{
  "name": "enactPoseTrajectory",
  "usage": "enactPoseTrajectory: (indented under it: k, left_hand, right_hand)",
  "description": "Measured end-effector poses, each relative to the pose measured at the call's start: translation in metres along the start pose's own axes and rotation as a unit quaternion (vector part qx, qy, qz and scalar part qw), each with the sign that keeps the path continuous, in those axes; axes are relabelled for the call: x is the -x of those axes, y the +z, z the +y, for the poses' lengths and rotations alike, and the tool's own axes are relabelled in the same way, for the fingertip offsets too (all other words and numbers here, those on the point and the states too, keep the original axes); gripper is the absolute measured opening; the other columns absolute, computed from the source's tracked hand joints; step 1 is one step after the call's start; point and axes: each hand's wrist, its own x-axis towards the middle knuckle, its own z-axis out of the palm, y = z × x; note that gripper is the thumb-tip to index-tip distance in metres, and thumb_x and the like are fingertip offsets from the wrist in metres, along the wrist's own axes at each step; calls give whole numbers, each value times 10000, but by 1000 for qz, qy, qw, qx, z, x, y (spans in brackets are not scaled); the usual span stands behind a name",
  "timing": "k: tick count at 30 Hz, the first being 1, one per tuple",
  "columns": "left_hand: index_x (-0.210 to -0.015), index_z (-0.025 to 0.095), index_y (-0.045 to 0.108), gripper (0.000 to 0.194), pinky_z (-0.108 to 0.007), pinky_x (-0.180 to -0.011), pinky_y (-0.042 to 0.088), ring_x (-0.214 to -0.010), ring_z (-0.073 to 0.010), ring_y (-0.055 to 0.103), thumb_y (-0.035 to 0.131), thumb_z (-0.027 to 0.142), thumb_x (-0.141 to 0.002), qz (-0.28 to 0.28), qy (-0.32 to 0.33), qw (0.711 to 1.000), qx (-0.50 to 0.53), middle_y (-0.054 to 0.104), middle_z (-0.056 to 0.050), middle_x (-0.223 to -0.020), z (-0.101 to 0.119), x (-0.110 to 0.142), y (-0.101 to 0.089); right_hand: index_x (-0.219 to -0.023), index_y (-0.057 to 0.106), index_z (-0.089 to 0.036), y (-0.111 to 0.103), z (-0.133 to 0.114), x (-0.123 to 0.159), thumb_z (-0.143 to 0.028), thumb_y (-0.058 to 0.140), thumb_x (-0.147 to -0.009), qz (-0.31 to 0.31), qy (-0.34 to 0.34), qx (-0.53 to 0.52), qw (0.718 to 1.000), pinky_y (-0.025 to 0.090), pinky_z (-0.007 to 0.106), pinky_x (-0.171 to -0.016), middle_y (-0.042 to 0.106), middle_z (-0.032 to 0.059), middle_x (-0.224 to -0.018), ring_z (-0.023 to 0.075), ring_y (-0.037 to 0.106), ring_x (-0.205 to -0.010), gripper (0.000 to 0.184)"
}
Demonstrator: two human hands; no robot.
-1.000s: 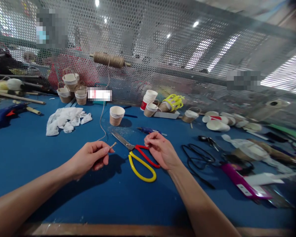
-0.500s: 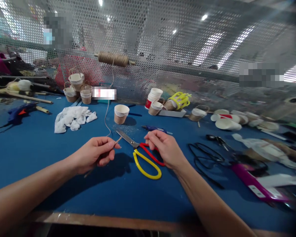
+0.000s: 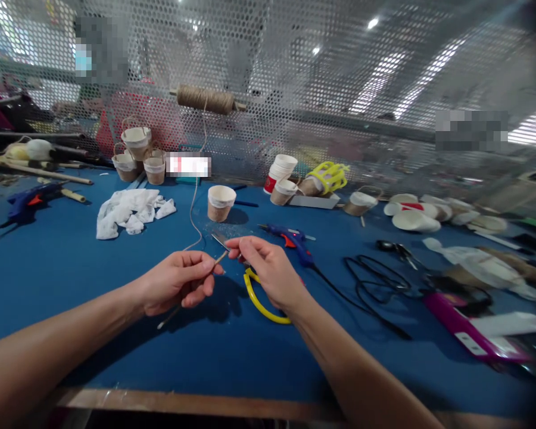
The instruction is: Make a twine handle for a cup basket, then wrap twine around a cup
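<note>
Left glue gun (image 3: 23, 208): lies on the blue table (image 3: 116, 369), well to the left of my left hand and a bit farther from me than it.
White cloth (image 3: 127, 211): crumpled, beyond my left hand and to its left side.
Pots with handles (image 3: 136, 161): three of them in a group, behind the cloth, well beyond my left hand.
Left hand (image 3: 183, 280): my thumb and fingers are pinching the string.
String (image 3: 221, 258): a short end comes out of my left pinch, towards my right fingertips; another end hangs below this hand. A line also goes from behind the hand up to the spool (image 3: 205, 99); I cannot see whether it is all one string.
Lined pot (image 3: 221, 204): stands upright, just beyond the gap between my hands.
Scissors (image 3: 261, 310): on the table, partly hidden under my right hand, blade tip and yellow handle showing.
Right hand (image 3: 268, 271): fingertips are close together at the string's end; I cannot tell if they grip it.
Right glue gun (image 3: 299, 242): just beyond my right hand, to its right.
Purple bar (image 3: 455, 326): well apart from my right hand, to its right.
</note>
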Motion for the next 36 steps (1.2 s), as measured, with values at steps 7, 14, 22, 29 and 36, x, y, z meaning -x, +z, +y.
enactPoseTrajectory:
  k: [7, 14, 22, 29, 36]
  left_hand:
    - [-673, 110, 555, 218, -141, -370, 316, -354, -39, 484, 658, 298, -714, 20, 17, 997, 68, 636, -9, -570, -8, -4, 2]
    - [-658, 101, 549, 198, -126, -346, 289, -323, -18, 411, 648, 257, -727, 11, 17, 994, 110, 591, 11, -508, -7, -4, 6]
    - [-658, 102, 557, 191, -138, -366, 278, -347, -14, 391, 617, 259, -750, 65, 56, 995, 47, 578, 13, -520, -5, -5, 6]
    - [-701, 117, 566, 168, -160, -394, 286, -367, -18, 389, 609, 271, -754, 83, 70, 994, -13, 609, 10, -559, -7, -2, 7]
    - [-626, 131, 521, 229, -168, -383, 267, -357, -20, 379, 652, 301, -708, 84, 44, 995, -13, 598, 23, -525, -8, 1, 13]
  right_hand:
    - [-759, 664, -214, 15, 4, 8, -291, 642, -715, -78, 58, -140, 985, 411, 297, -820, 634, 3, -834, 140, 562, -851, 92]
    - [-788, 658, -206, 17, 5, 8, -377, 543, -786, -31, 49, -140, 988, 436, 278, -718, 632, 11, -790, 120, 561, -738, 206]
    - [-771, 623, -200, 19, 5, 16, -300, 579, -766, 13, -40, 90, 995, 437, 281, -621, 634, 29, -760, 150, 564, -699, 109]
    - [-734, 596, -191, 14, 2, 10, -319, 523, -796, 2, -3, 54, 999, 419, 262, -567, 615, 11, -709, 119, 527, -608, 160]
    - [-648, 623, -205, 22, 3, 13, -247, 612, -732, -1, -7, -50, 999, 428, 292, -734, 618, 4, -761, 135, 564, -760, 95]
